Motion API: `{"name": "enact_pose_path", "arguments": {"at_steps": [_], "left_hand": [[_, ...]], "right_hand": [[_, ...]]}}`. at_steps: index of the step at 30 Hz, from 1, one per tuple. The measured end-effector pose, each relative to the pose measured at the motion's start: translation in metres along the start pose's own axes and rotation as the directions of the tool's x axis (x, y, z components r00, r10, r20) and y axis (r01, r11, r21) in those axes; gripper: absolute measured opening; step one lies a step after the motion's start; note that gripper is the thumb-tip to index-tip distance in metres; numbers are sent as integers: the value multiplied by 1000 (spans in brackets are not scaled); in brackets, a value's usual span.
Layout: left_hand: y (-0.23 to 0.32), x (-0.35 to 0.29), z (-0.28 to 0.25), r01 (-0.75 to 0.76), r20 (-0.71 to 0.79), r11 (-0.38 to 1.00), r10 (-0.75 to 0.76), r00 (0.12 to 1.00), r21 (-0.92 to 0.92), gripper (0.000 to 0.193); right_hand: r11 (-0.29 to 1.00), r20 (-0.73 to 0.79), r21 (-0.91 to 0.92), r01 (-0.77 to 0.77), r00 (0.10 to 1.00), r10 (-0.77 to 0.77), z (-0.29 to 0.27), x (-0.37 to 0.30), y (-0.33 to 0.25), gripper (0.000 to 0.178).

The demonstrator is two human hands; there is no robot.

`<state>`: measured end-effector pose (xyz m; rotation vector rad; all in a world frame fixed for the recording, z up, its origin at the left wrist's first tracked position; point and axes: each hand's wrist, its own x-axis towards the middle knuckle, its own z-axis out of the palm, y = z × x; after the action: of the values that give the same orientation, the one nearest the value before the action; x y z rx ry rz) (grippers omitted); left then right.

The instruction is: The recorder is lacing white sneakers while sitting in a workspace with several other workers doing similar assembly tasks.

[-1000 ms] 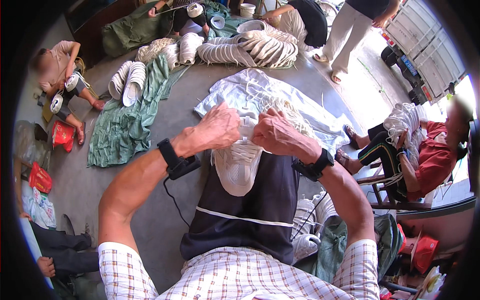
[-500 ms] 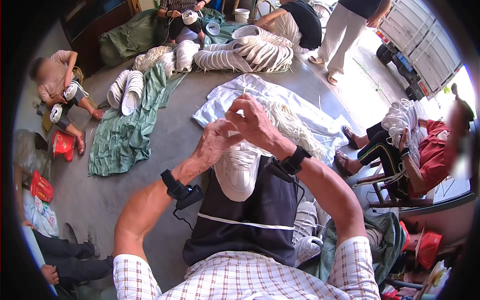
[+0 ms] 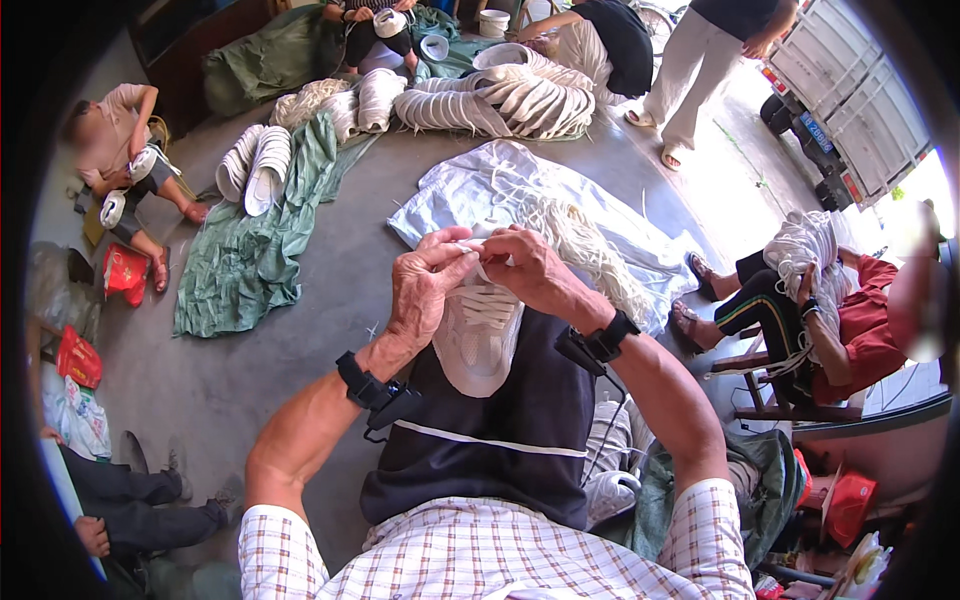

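Note:
A white shoe (image 3: 474, 352) with crossed laces rests toe toward me on the dark apron (image 3: 490, 425) over my lap. Above its laced part, my left hand (image 3: 425, 290) pinches a white shoelace (image 3: 471, 246) between thumb and fingers. My right hand (image 3: 535, 268) is closed on the same lace just beside it, and the fingertips of both hands nearly meet. The upper end of the shoe is partly hidden behind my hands.
A white sheet (image 3: 440, 195) with a heap of loose laces (image 3: 575, 245) lies ahead. Stacked shoe uppers (image 3: 500, 100) and a green sack (image 3: 245, 265) lie beyond and left. More white shoes (image 3: 610, 490) sit by my right side. A seated person (image 3: 860, 320) is at right.
My right hand has come down from its raised position, beside my left. Both hands now hold the lace between them, a little above the shoe.

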<state>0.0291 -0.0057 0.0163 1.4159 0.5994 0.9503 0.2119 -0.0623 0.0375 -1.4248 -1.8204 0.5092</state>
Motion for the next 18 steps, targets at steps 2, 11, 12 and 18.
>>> {"name": "enact_pose_path", "arguments": {"at_steps": [2, 11, 12, 18], "left_hand": [[0, 1, 1, 8, 12, 1000, -8, 1000, -15, 18], [10, 4, -9, 181, -28, 983, -181, 983, -12, 17], [10, 7, -8, 176, 19, 983, -176, 984, -42, 17], [5, 11, -12, 170, 57, 984, -167, 984, -60, 16]], "right_hand": [[998, 7, -56, 30, 1000, -30, 1, 2, 2, 14], [959, -405, 245, -143, 883, 235, -50, -37, 28, 8], [927, -443, 308, -213, 831, 338, -74, -54, 35, 8], [737, -545, 630, -245, 536, 645, -156, -140, 90, 14]]}}
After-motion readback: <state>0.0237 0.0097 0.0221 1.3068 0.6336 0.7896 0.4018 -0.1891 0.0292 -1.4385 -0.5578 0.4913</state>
